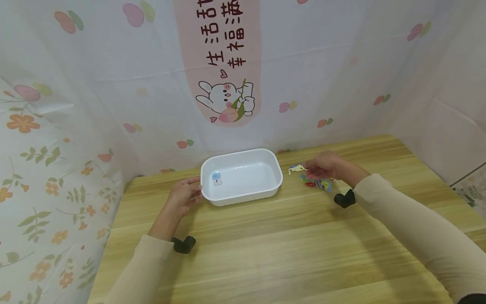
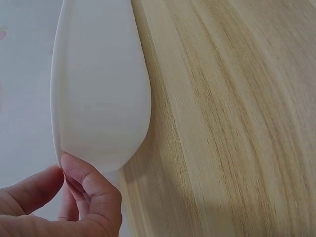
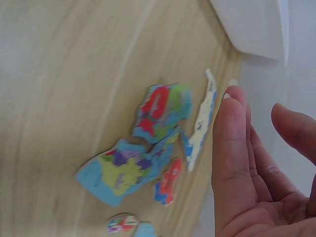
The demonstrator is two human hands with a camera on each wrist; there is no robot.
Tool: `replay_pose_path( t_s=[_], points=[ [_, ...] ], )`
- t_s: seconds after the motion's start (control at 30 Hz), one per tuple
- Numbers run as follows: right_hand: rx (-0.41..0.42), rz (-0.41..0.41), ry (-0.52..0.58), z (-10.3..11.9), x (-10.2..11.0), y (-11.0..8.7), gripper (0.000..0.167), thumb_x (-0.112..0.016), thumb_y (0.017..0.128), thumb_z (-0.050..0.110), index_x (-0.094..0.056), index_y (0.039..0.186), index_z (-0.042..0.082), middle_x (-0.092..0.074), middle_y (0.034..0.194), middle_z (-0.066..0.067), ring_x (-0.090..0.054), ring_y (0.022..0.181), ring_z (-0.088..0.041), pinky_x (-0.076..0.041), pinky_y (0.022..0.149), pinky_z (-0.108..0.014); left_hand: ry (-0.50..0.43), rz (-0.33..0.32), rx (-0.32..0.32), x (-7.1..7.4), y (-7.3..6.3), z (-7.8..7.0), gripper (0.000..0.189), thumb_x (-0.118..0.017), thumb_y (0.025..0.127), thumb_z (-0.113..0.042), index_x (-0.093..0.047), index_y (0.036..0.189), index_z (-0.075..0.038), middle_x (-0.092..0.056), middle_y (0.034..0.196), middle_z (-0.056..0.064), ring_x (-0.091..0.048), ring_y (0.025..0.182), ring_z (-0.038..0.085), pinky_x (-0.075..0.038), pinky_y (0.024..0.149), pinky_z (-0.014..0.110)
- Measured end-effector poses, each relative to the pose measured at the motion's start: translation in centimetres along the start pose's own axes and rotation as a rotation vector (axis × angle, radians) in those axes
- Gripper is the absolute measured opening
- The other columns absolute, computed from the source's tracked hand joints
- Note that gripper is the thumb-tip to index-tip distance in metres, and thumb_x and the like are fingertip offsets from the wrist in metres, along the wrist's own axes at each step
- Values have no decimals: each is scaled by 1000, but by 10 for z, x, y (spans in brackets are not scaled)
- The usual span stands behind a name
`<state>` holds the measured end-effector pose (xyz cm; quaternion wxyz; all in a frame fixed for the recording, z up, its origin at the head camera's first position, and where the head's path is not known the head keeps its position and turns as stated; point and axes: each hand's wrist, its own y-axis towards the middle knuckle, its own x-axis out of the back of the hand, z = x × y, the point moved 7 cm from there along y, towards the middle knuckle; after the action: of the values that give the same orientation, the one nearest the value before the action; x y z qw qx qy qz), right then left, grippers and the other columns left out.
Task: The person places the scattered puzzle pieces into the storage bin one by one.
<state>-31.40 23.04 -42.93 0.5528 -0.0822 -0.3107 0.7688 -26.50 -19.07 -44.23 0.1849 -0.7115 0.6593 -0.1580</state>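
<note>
A white plastic tray (image 1: 243,198) sits toward the back of the table. My left hand (image 1: 184,195) is at its left end; in the left wrist view, thumb and forefinger pinch the rim of the tray (image 2: 101,89). Over a group of flat map puzzle pieces (image 1: 324,185), to the right of the tray, reaches my right hand (image 1: 325,164). The right wrist view shows that hand's fingers (image 3: 229,163) extended, thumb apart, nothing between them. Beside them lie a long cream piece (image 3: 201,126), a red-and-green piece (image 3: 163,108) and a blue-and-yellow piece (image 3: 118,173).
Inside the tray, near its left end, are a small blue piece (image 1: 216,175) and a small white piece (image 1: 218,182). A printed cloth (image 1: 303,76) hangs behind the wooden table (image 1: 265,249), and a floral cloth (image 1: 49,202) hangs on the left.
</note>
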Motion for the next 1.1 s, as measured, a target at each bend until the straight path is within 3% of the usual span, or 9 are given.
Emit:
replay_pose_path(
  t_s=[0.6,1.1],
  points=[
    [-22,-25,-36,-20,9,3,39,-58,97,16,-50,123,-12,-69,79,-5,-67,68,-13,-58,70,-25,6,-10,11,1,1,0,42,-56,95,-1,-52,137,-2,-63,95,8,-60,75,13,-55,75,24],
    [-43,-33,-96,-33,12,9,27,-62,95,15,-57,109,-8,-70,74,-6,-68,65,-14,-58,65,-25,4,-14,13,1,3,2,40,-56,95,-2,-53,136,-2,-63,89,6,-60,72,12,-55,73,23]
  ],
)
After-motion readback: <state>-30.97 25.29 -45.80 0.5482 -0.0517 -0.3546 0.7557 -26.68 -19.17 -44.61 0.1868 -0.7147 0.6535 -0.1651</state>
